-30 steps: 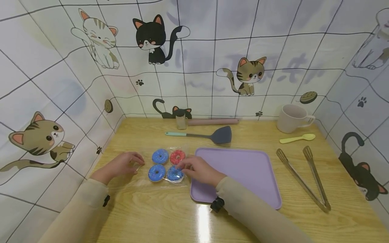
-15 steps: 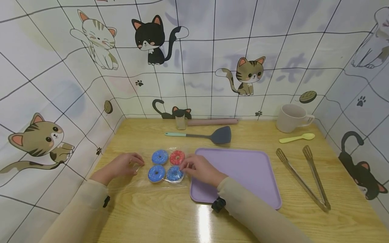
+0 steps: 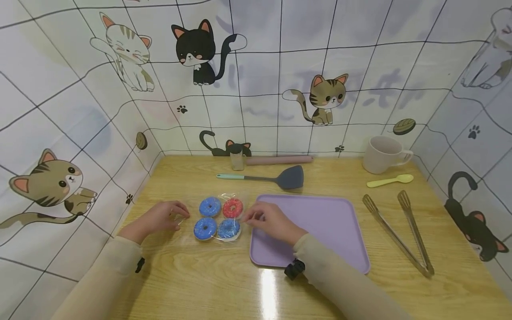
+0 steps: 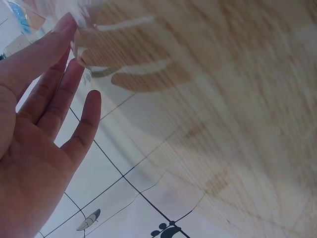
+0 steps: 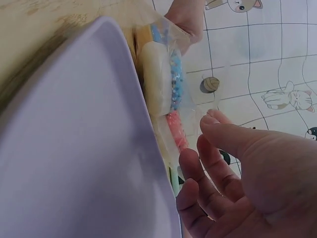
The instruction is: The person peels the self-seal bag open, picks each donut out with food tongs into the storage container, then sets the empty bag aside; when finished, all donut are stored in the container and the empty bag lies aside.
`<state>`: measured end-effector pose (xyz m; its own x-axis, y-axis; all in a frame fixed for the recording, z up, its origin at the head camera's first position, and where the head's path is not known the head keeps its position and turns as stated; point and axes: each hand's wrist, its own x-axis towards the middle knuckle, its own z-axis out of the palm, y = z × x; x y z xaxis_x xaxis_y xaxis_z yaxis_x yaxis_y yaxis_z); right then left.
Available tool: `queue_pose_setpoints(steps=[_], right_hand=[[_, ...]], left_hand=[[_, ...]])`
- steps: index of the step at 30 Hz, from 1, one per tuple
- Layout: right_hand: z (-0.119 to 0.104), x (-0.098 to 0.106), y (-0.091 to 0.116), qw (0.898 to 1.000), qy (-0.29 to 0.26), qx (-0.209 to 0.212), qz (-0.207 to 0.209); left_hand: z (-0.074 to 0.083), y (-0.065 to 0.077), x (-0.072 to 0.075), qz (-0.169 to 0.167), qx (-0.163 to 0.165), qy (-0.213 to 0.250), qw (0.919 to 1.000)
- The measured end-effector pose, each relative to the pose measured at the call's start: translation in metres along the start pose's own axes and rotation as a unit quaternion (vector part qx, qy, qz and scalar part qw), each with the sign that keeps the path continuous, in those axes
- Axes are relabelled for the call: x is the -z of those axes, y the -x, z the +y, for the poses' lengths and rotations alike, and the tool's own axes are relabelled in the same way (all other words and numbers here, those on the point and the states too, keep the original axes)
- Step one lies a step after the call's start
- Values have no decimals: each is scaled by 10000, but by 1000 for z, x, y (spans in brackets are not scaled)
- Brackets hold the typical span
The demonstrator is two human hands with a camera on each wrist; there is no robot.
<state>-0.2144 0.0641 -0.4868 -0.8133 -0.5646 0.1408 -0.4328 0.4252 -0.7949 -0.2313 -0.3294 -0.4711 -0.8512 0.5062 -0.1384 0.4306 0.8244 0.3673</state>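
Observation:
A clear plastic bag (image 3: 188, 238) lies on the wooden table with toy donuts in it: three blue, such as the front-left blue donut (image 3: 205, 229), and one red donut (image 3: 232, 208). My left hand (image 3: 166, 216) pinches the bag's left edge between thumb and forefinger; the left wrist view shows the other fingers loosely extended. At the opposite edge, my right hand (image 3: 269, 220) has thumb and forefinger together at the plastic, over the near-left part of the purple tray (image 3: 320, 231). In the right wrist view, that hand's remaining fingers curl loosely beside the bag (image 5: 185, 94).
Behind the bag lie a spatula (image 3: 290, 178), a small black-capped jar (image 3: 237, 161) and a pinkish rolling pin (image 3: 280, 160). To the right are a mug (image 3: 382, 155), a yellow spoon (image 3: 390, 181) and metal tongs (image 3: 400, 240). Cat-print walls (image 3: 260, 111) enclose the table.
My right hand has shifted slightly right, off the front-right blue donut to the bag's right edge. My left hand stays in place, and the donuts have barely moved.

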Motion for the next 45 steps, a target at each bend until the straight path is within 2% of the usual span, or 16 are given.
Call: queue_pose_setpoints(steps=[9,17,25,32,34,37,42,45], right_hand=[[5,4,9,9990,-266,-357,94],[9,9,15,9989,-138,-428,125],[14,10,23,9994,-16,-326,150],[17,7,27,9990,253,-120,351],[17,6,27,9990,213,-139,359],[17,6,28,9991,-67,-321,254],[17,9,29,9928,-931,-756,-32],[16,11,27,9901,-1110,-862,-58]], left_hand=[[2,2,0,31,12,37,10000],[1,0,1,12,42,162,9999],[3,-1,3,-28,89,212,9997],[5,0,3,-43,336,258,9991],[4,0,3,-51,320,268,9991],[3,0,3,-50,309,298,9991],[1,-1,2,-53,323,348,9989],[1,-2,2,-77,348,348,9988]])
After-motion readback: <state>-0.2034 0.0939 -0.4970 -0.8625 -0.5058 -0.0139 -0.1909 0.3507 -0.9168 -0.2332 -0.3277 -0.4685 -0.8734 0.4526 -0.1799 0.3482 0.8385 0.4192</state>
